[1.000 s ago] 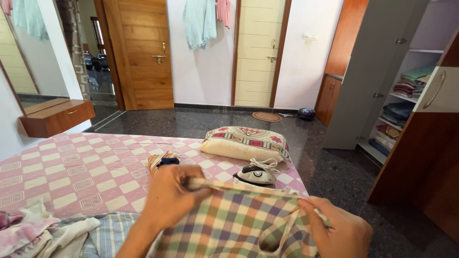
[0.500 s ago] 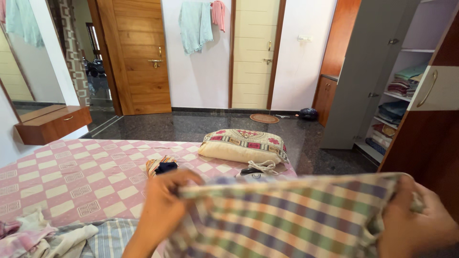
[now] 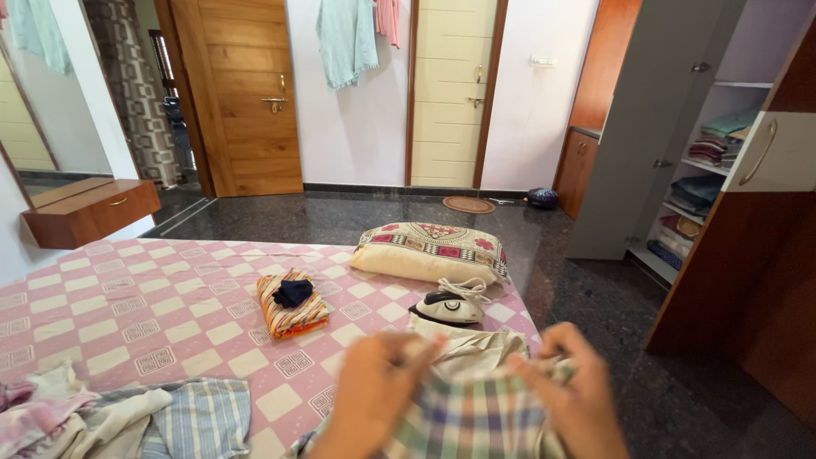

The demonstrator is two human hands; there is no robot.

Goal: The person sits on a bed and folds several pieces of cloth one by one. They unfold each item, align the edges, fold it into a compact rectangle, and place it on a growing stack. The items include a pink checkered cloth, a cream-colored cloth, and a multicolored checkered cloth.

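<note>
Both the left hand [image 3: 374,387] and right hand [image 3: 574,395] are pinching the soft, light checked cloth [image 3: 472,416] by its top edge, which looks the best place to hold something so limp

No packages, labels, signs or screens show anywhere in this room.
</note>
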